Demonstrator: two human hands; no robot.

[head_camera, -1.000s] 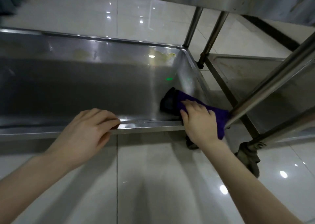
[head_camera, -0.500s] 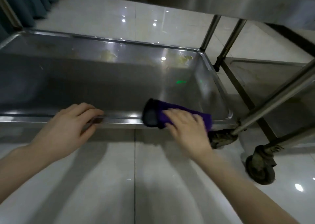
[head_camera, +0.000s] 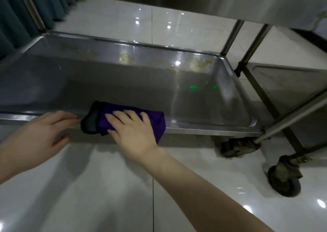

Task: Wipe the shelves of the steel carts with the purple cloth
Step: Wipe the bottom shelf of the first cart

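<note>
The bottom shelf (head_camera: 134, 83) of a steel cart lies low over the floor, with yellowish stains along its far side. A folded purple cloth (head_camera: 123, 114) with a black edge lies over the shelf's near rim. My right hand (head_camera: 131, 130) presses flat on the cloth, fingers spread over it. My left hand (head_camera: 41, 131) rests on the same rim just left of the cloth, fingertips touching the steel edge and holding nothing. A second steel cart's low shelf (head_camera: 290, 88) stands to the right.
The cart's upper shelf (head_camera: 212, 0) hangs overhead. Upright steel posts (head_camera: 230, 37) rise at the right corners. Dirty caster wheels (head_camera: 284, 178) sit on the glossy white tile floor (head_camera: 106, 187). Dark teal curtain folds (head_camera: 16, 14) hang at the far left.
My right hand has slid the cloth leftward along the near rim, from the right corner to beside my left hand. The view has shifted left too.
</note>
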